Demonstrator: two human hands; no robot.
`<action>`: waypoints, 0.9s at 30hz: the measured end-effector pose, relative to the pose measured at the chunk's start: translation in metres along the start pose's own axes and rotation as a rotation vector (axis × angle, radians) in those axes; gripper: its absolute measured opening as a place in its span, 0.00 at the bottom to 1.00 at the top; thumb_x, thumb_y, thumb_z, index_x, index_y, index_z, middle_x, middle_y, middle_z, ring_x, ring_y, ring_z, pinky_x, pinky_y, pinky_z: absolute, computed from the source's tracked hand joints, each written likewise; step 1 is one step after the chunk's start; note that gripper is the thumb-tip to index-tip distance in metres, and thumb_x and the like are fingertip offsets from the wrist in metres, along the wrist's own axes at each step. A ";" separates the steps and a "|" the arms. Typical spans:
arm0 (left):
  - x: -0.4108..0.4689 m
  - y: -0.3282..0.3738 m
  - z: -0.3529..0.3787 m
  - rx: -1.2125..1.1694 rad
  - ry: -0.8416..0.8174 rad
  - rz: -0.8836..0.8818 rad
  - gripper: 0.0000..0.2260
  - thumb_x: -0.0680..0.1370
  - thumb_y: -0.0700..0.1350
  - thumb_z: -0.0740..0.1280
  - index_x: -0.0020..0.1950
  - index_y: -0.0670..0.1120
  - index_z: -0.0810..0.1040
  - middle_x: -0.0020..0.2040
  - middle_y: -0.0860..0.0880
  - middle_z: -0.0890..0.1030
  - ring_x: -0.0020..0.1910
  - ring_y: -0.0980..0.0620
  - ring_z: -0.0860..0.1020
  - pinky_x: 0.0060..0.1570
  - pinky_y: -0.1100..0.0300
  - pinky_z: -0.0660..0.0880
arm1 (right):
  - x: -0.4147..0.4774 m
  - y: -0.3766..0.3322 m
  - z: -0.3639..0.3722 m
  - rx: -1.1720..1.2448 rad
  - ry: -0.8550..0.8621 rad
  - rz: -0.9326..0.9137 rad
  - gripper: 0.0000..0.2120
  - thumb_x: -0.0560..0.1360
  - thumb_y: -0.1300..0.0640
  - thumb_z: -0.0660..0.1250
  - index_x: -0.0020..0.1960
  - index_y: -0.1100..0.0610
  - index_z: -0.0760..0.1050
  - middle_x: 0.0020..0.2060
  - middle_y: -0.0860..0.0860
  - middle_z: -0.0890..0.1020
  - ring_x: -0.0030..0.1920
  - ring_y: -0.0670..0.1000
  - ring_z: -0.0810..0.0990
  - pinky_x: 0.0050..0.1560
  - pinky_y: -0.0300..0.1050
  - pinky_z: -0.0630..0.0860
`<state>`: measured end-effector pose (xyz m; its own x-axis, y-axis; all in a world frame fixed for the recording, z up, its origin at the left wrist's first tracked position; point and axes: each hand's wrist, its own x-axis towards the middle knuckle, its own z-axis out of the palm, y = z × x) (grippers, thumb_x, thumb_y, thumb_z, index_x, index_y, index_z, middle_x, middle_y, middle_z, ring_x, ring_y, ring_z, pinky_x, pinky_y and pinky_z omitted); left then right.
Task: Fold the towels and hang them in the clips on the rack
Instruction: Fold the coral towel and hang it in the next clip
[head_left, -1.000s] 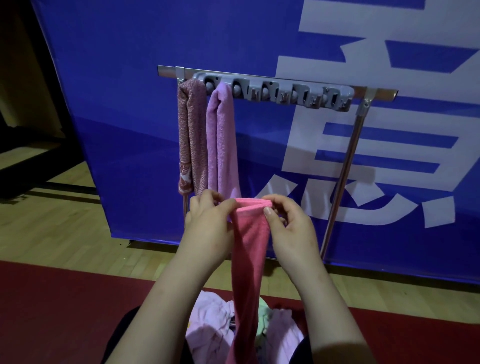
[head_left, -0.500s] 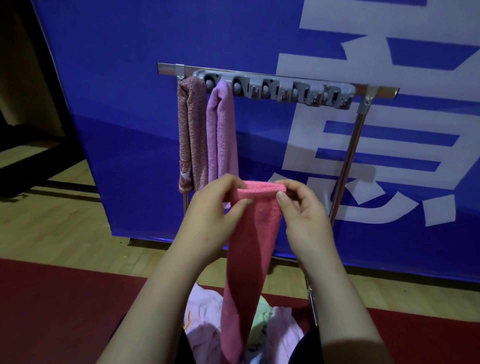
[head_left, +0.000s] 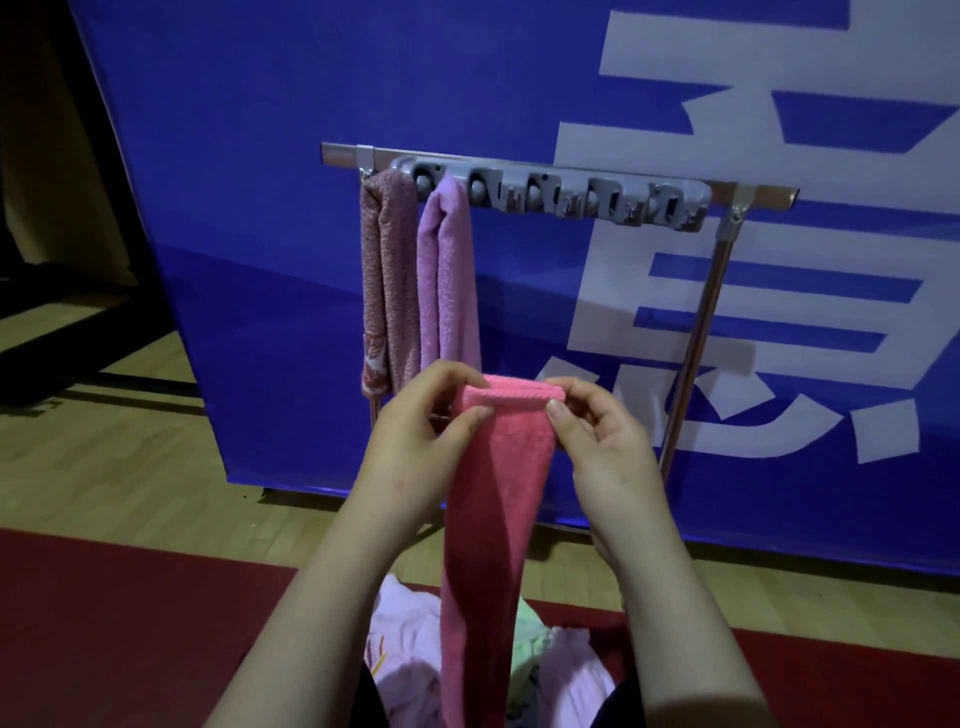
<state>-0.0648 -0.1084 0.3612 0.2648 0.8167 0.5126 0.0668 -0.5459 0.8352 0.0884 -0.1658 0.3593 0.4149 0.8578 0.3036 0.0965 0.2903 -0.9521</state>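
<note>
Left hand (head_left: 415, 457), right hand (head_left: 608, 447) — pinch grips on top corners of the pink towel (head_left: 493, 493) between them

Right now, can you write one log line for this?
left hand: pinches pink towel top | right hand: pinches same top | rack: mottled towel, lilac towel hang at left end

The scene is dimly lit and tinged violet. The blue banner (head_left: 260, 156) is lit more brightly in its upper part than below, and a soft shadow is thrown on it beside the rack (head_left: 701, 332). The far left is lost in darkness. Straight edges are bent near the borders, and fine detail is softened.
</note>
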 end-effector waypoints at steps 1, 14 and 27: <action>0.001 -0.002 -0.001 -0.017 -0.015 -0.026 0.08 0.77 0.36 0.70 0.51 0.50 0.79 0.45 0.52 0.82 0.45 0.55 0.81 0.47 0.52 0.80 | 0.000 0.001 -0.001 -0.011 -0.012 0.010 0.08 0.80 0.60 0.65 0.55 0.51 0.80 0.46 0.47 0.86 0.47 0.44 0.85 0.48 0.39 0.80; -0.023 -0.041 0.016 -0.376 -0.248 -0.412 0.15 0.74 0.37 0.74 0.60 0.43 0.78 0.51 0.46 0.86 0.49 0.49 0.85 0.45 0.58 0.81 | 0.006 -0.001 -0.009 0.088 -0.002 0.072 0.08 0.80 0.61 0.65 0.57 0.55 0.80 0.52 0.54 0.85 0.54 0.53 0.84 0.59 0.55 0.80; -0.032 -0.037 0.021 -0.496 -0.330 -0.452 0.12 0.73 0.39 0.74 0.56 0.43 0.82 0.51 0.42 0.86 0.48 0.47 0.84 0.52 0.53 0.81 | 0.006 0.026 -0.019 0.109 0.008 0.421 0.14 0.81 0.51 0.65 0.56 0.61 0.81 0.48 0.57 0.86 0.50 0.55 0.85 0.58 0.55 0.81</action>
<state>-0.0551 -0.1182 0.3091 0.5948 0.8002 0.0768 -0.1833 0.0420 0.9822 0.1104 -0.1615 0.3354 0.4050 0.9075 -0.1113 -0.1788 -0.0408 -0.9830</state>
